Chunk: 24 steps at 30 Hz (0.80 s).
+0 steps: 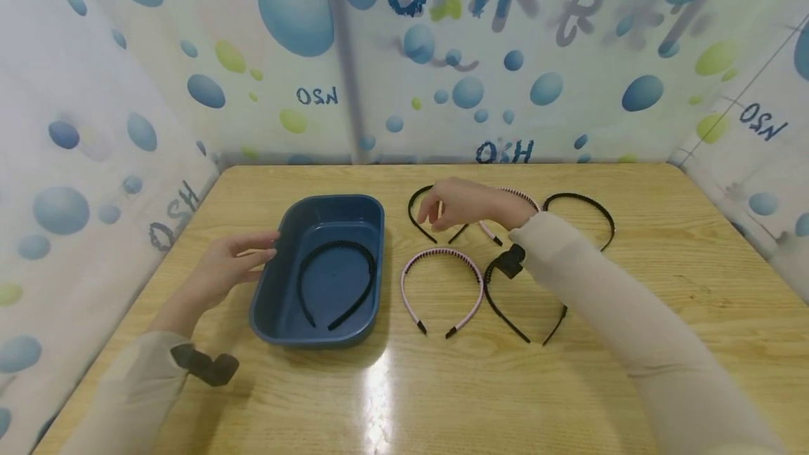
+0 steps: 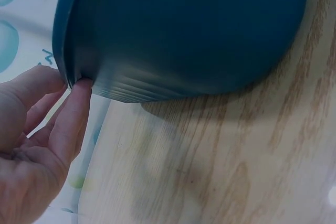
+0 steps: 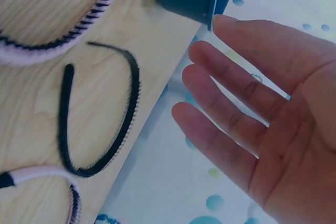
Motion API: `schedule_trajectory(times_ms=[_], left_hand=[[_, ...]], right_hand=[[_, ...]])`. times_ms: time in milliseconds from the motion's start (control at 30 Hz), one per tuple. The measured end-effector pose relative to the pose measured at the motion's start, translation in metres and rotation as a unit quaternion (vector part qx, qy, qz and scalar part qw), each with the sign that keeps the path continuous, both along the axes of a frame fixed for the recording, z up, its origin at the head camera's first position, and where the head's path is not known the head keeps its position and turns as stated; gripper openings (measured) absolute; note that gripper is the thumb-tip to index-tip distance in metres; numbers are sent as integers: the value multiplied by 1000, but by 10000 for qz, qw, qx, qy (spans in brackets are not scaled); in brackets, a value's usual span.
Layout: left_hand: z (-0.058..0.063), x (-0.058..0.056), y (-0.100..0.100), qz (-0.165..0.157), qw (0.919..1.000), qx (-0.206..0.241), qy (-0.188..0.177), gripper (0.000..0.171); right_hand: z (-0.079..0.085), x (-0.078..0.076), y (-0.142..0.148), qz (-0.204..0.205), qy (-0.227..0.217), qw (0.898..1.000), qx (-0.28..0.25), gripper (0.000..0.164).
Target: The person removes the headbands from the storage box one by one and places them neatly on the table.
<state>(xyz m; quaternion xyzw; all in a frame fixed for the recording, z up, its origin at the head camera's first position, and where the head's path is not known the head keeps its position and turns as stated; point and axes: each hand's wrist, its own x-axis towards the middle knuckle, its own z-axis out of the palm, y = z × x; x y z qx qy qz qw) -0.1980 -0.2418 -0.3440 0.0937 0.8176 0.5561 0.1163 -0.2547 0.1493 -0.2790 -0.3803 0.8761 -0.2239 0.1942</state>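
Observation:
A blue plastic basin (image 1: 381, 244) stands left of the middle of the table, and one black headband (image 1: 341, 243) lies in it. My left hand (image 1: 224, 269) pinches the basin's left rim, thumb and fingers on either side of it in the left wrist view. Right of the basin, my right hand (image 1: 460, 202) hovers over the far headbands with nothing in its loosely bent fingers. Nearest to it is a thin black headband (image 1: 413, 202). A pink headband (image 1: 518, 194) behind the right wrist is partly hidden by it. In the right wrist view the black headband (image 3: 64, 119) lies beside the fingers.
Closer to me lie a pink headband (image 1: 442, 251) and a black headband (image 1: 508, 323), the latter partly covered by the wrist camera. Another black headband (image 1: 578, 196) lies at the back right. A bubble-patterned sheet (image 1: 417, 111) hangs behind the wooden table (image 1: 455, 399).

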Motion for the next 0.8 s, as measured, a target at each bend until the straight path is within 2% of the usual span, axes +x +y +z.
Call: schedule_trajectory(times_ms=[467, 800], left_hand=[[0, 1, 0, 15, 10000, -35, 58, 52], [0, 0, 0, 10, 10000, 12, 32, 52]], right_hand=[[5, -10, -33, 151, -52, 9997, -169, 22], [11, -10, -64, 463, 116, 9989, 4, 22]])
